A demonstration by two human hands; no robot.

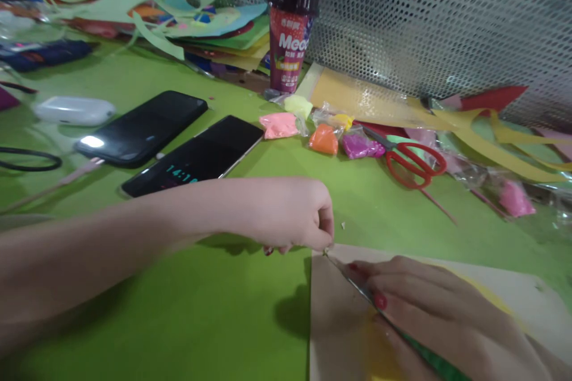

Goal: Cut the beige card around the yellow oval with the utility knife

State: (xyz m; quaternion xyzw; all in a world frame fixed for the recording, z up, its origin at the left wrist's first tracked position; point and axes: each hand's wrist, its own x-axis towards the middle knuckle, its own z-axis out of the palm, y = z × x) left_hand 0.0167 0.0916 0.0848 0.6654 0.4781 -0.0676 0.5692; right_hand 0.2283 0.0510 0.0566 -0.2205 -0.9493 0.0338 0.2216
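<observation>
My left hand reaches in from the left, fingers pinched together at the top left corner of a brown card sheet. Something tiny sits between the fingertips; I cannot tell what it is. My right hand, with red-painted nails, lies on the card and grips a thin tool with a green handle. The tool's metal tip points up to the card's corner, right under my left fingertips. A yellow patch shows on the card beneath my right hand.
Two black phones lie on the green table at the left, beside a white case. Small clay lumps in bags, red scissors, a purple drink cup and heaps of cut coloured paper stand farther back.
</observation>
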